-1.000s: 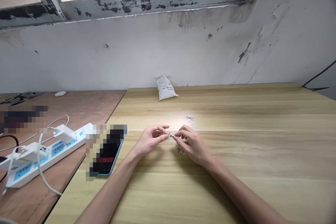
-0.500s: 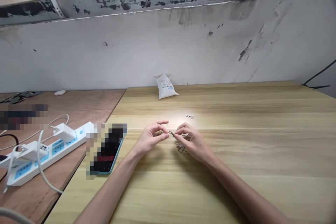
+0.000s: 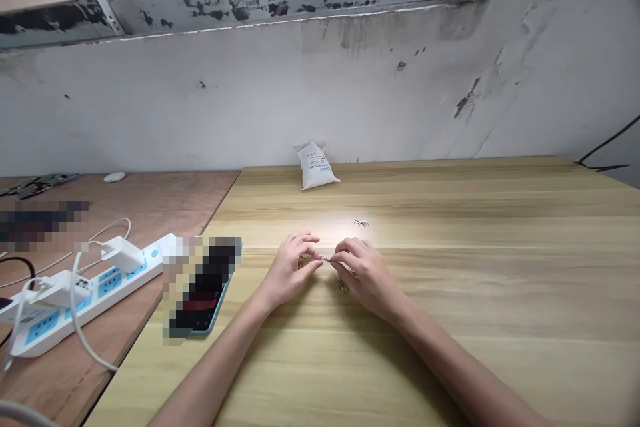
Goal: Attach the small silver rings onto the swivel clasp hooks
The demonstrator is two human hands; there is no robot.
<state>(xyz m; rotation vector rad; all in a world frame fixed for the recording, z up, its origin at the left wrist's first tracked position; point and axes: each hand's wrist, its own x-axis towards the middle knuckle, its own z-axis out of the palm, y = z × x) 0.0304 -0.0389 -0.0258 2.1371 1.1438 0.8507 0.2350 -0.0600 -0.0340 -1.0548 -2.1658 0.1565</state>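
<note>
Between the fingertips of my two hands is a small metal swivel clasp (image 3: 326,259), held just above the wooden table. My left hand (image 3: 287,273) pinches its left end with thumb and index finger; a bit of metal shows behind those fingers. Thumb and fingertips of my right hand (image 3: 373,280) grip the other end. Under the right hand lies a small cluster of metal clasps (image 3: 343,284), mostly covered by the palm and fingers. A separate metal clasp (image 3: 361,223) rests on the table beyond both hands.
A white packet with a printed label (image 3: 317,170) stands against the wall at the back. Left of my arm lies a blurred phone with a blue edge (image 3: 215,313). A power strip (image 3: 95,303) with white chargers and cables sits on the brown table.
My right hand has turned and lowered over the cluster, covering more of it. The held clasp now appears more edge-on. My left hand has shifted only slightly.
</note>
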